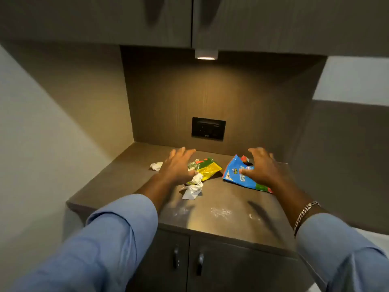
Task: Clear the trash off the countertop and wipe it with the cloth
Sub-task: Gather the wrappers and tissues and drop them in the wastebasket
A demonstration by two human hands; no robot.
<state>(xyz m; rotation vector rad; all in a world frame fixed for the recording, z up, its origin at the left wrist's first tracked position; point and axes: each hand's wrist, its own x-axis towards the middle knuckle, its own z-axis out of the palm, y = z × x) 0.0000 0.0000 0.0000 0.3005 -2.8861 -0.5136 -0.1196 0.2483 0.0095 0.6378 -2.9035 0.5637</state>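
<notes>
On the brown countertop (221, 197) lie a yellow-green snack wrapper (209, 168), a blue chip bag (237, 175), a crumpled white tissue (192, 189) near the middle and a smaller white paper wad (156, 166) at the left. My left hand (176, 167) hovers open, fingers spread, over the left end of the yellow-green wrapper. Above the blue bag's right half my right hand (261, 167) is spread open, thumb close to the bag. Neither hand grips anything. No cloth shows in view.
White powdery smears (221, 211) mark the counter's front part. A black wall socket (208, 128) sits in the back panel under a small lit lamp (206, 57). Cabinet doors with dark handles (176, 258) are below, overhead cabinets above, a wall at the left.
</notes>
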